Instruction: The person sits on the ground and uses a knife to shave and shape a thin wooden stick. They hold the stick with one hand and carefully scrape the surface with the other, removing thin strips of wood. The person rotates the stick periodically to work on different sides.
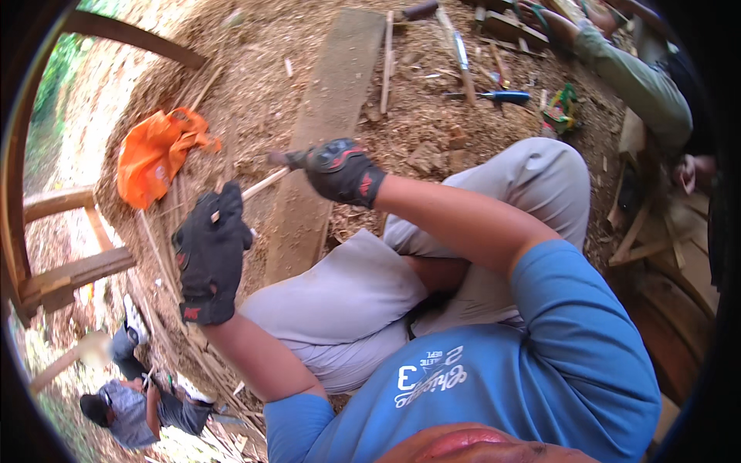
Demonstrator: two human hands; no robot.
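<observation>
My left hand (pixel 210 258), in a black glove, is closed around a thin pale wooden stick (pixel 265 184). The stick slants up from its fingers toward my right hand (pixel 343 171). That hand wears a black glove with red marks, and its fingers are curled above a long plank. A small brown end (pixel 276 158) sticks out beyond them, blurred; whether it is a tool's handle or a fingertip I cannot make out. The plank (pixel 336 85) lies on the ground in front of my crossed legs, with wood dust on it.
An orange bag (pixel 154 158) lies at the left among wood strips. Ahead to the right are a blue-handled screwdriver (pixel 505 96), a chisel-like tool (pixel 461 58) and a mallet-like piece (pixel 421 10). Co-workers sit at the upper right (pixel 644 92) and lower left (pixel 135 409). Wood shavings cover the ground.
</observation>
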